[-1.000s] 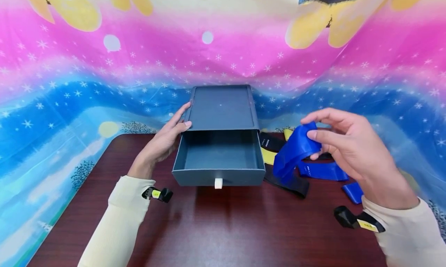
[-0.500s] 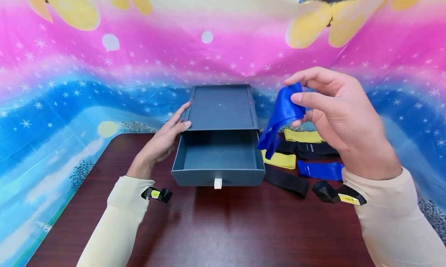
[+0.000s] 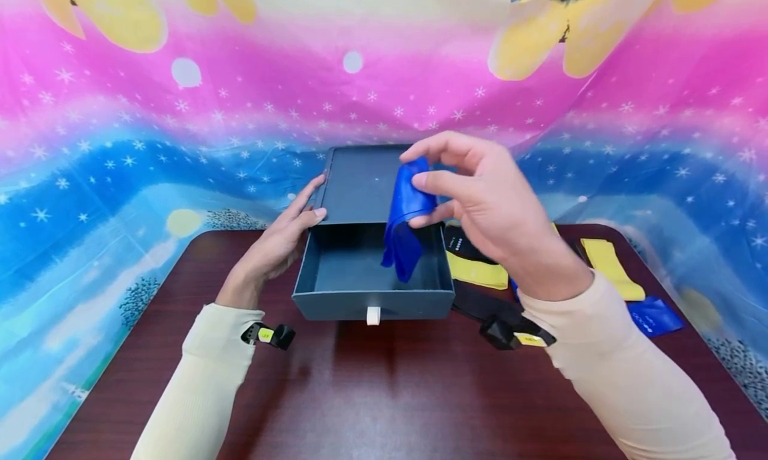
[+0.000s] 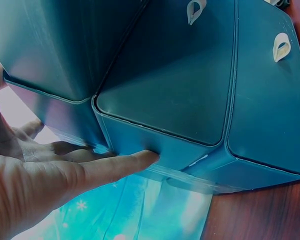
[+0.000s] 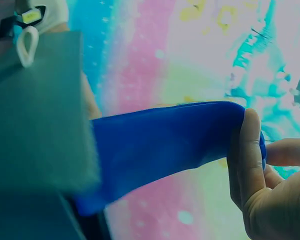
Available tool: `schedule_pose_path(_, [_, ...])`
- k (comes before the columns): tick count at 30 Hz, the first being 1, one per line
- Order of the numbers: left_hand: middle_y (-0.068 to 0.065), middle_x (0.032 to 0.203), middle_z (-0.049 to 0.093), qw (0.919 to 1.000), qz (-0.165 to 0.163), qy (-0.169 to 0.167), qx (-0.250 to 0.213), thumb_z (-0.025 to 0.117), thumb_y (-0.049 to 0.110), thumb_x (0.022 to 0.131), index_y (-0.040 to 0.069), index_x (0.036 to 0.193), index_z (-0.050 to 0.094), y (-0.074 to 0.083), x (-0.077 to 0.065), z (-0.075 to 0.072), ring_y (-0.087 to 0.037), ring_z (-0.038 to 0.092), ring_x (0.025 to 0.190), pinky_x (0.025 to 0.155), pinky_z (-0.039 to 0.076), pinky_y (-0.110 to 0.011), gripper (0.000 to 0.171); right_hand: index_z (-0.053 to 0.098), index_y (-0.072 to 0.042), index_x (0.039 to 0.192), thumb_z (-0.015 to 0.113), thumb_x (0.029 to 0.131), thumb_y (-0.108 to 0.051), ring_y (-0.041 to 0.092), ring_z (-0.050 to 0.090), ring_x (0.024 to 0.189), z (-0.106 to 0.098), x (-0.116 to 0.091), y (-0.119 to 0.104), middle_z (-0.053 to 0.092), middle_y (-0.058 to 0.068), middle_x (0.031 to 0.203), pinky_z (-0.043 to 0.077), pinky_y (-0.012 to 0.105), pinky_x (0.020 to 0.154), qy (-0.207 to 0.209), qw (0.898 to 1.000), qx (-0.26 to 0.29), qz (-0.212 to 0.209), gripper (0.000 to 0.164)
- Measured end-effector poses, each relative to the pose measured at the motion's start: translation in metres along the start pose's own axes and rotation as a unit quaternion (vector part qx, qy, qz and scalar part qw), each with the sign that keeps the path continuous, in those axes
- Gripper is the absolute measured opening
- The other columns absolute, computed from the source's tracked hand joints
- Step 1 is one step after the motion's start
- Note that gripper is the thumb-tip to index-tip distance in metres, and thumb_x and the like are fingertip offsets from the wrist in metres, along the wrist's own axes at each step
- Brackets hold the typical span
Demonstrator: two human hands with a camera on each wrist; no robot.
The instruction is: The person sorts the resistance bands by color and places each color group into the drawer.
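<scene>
A grey drawer unit (image 3: 354,187) stands at the back of the table with its top drawer (image 3: 333,307) pulled out. My left hand (image 3: 273,250) rests along the unit's left side, fingers straight; the left wrist view shows the thumb (image 4: 125,167) lying against the wall. Over the drawer, my right hand (image 3: 498,213) pinches a blue resistance band (image 3: 411,197) between thumb and fingers. The band hangs down, and its lower end reaches within the drawer's outline. In the right wrist view the drawer front hides that end of the band (image 5: 160,147).
To the right of the unit lie yellow bands (image 3: 477,272), black bands (image 3: 462,247) and a blue band (image 3: 654,315), partly covered by my right arm. Another yellow band (image 3: 615,268) lies farther right. A patterned cloth (image 3: 240,100) hangs behind the dark wooden table (image 3: 372,393).
My right hand has lifted the blue band from above the other bands and carried it left over the open drawer. The left hand has stayed on the unit's side.
</scene>
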State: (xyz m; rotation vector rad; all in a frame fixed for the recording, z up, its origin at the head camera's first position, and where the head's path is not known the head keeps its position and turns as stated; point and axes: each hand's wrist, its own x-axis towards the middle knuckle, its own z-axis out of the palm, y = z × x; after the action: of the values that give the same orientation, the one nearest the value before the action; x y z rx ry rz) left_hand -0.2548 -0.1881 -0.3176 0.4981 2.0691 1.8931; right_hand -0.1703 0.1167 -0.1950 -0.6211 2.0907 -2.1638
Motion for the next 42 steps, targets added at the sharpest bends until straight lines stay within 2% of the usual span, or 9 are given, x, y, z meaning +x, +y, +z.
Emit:
schedule_pose_path(5, [-0.014, 0.169, 0.022, 1.0, 0.0, -0.002, -0.003, 0.045, 0.034, 0.112, 0.051, 0.165, 0.01, 0.0, 0.0, 0.001, -0.041, 0.039, 0.148, 0.102, 0.051, -0.058, 0.066, 0.063, 0.001, 0.131, 0.058, 0.104, 0.001, 0.034, 0.05, 0.136, 0.02, 0.008, 0.013, 0.055, 0.012, 0.144, 0.064, 0.045, 0.08, -0.02, 0.999, 0.009, 0.036, 0.028])
schedule_pose_path(12, [-0.014, 0.163, 0.031, 0.9999, -0.006, 0.002, -0.012, 0.046, 0.036, 0.111, 0.051, 0.165, 0.01, 0.001, 0.001, 0.001, -0.043, 0.051, 0.138, 0.091, 0.059, -0.052, 0.066, 0.061, 0.005, 0.133, 0.055, 0.105, 0.003, 0.038, 0.056, 0.13, 0.039, 0.017, 0.021, 0.052, 0.018, 0.145, 0.062, 0.051, 0.08, -0.061, 0.995, 0.014, 0.074, 0.029])
schedule_pose_path(14, [-0.014, 0.163, 0.032, 0.9999, -0.006, 0.0, -0.009, 0.046, 0.036, 0.111, 0.051, 0.165, 0.01, 0.002, 0.001, 0.001, -0.043, 0.052, 0.138, 0.093, 0.059, -0.052, 0.066, 0.061, 0.004, 0.132, 0.055, 0.105, 0.003, 0.038, 0.058, 0.128, 0.043, 0.02, 0.021, 0.052, 0.018, 0.143, 0.062, 0.051, 0.081, -0.068, 0.994, 0.007, 0.079, 0.028])
schedule_pose_path(18, [-0.014, 0.169, 0.025, 0.9999, -0.006, -0.003, 0.008, 0.043, 0.036, 0.112, 0.047, 0.167, 0.005, 0.001, 0.001, 0.0, -0.042, 0.047, 0.144, 0.105, 0.051, -0.058, 0.067, 0.062, 0.004, 0.13, 0.057, 0.104, 0.003, 0.038, 0.064, 0.122, 0.054, 0.025, 0.021, 0.052, 0.015, 0.139, 0.063, 0.049, 0.079, -0.078, 0.993, 0.004, 0.086, 0.026])
schedule_pose_path(21, [-0.012, 0.171, 0.024, 0.9999, -0.003, -0.006, 0.01, 0.042, 0.036, 0.112, 0.045, 0.167, 0.003, -0.001, 0.0, -0.001, -0.038, 0.048, 0.143, 0.104, 0.053, -0.054, 0.068, 0.063, 0.004, 0.128, 0.058, 0.103, 0.004, 0.037, 0.066, 0.121, 0.062, 0.029, 0.02, 0.052, 0.013, 0.14, 0.063, 0.047, 0.078, -0.083, 0.993, 0.011, 0.084, 0.025])
schedule_pose_path(25, [-0.012, 0.167, 0.031, 0.9998, 0.008, -0.018, -0.004, 0.04, 0.037, 0.113, 0.044, 0.168, 0.004, -0.001, 0.0, -0.002, -0.03, 0.057, 0.132, 0.092, 0.059, -0.042, 0.065, 0.063, 0.005, 0.126, 0.057, 0.103, 0.005, 0.034, 0.063, 0.125, 0.07, 0.03, 0.02, 0.052, 0.012, 0.143, 0.063, 0.047, 0.078, -0.086, 0.993, 0.02, 0.078, 0.024])
schedule_pose_path(29, [-0.013, 0.167, 0.031, 0.9999, 0.004, -0.014, -0.004, 0.041, 0.038, 0.113, 0.048, 0.166, 0.006, 0.0, 0.0, -0.001, -0.031, 0.056, 0.133, 0.091, 0.06, -0.041, 0.064, 0.062, 0.004, 0.127, 0.057, 0.103, 0.005, 0.034, 0.065, 0.12, 0.07, 0.032, 0.025, 0.052, 0.014, 0.135, 0.063, 0.049, 0.078, -0.082, 0.992, 0.002, 0.1, 0.024])
schedule_pose_path(34, [-0.012, 0.168, 0.026, 1.0, -0.007, -0.002, 0.002, 0.045, 0.038, 0.112, 0.052, 0.165, 0.008, 0.001, 0.001, 0.001, -0.039, 0.047, 0.143, 0.097, 0.057, -0.045, 0.066, 0.061, 0.004, 0.13, 0.058, 0.104, 0.002, 0.035, 0.066, 0.118, 0.057, 0.031, 0.036, 0.051, 0.016, 0.129, 0.062, 0.051, 0.079, -0.071, 0.986, -0.047, 0.141, 0.027])
schedule_pose_path(42, [-0.015, 0.167, 0.026, 1.0, -0.006, -0.001, -0.004, 0.044, 0.035, 0.112, 0.052, 0.165, 0.009, 0.0, 0.0, 0.0, -0.042, 0.043, 0.146, 0.1, 0.054, -0.054, 0.066, 0.062, 0.002, 0.128, 0.061, 0.103, -0.001, 0.038, 0.064, 0.121, 0.037, 0.025, 0.045, 0.051, 0.018, 0.126, 0.064, 0.045, 0.073, -0.066, 0.976, -0.122, 0.167, 0.024])
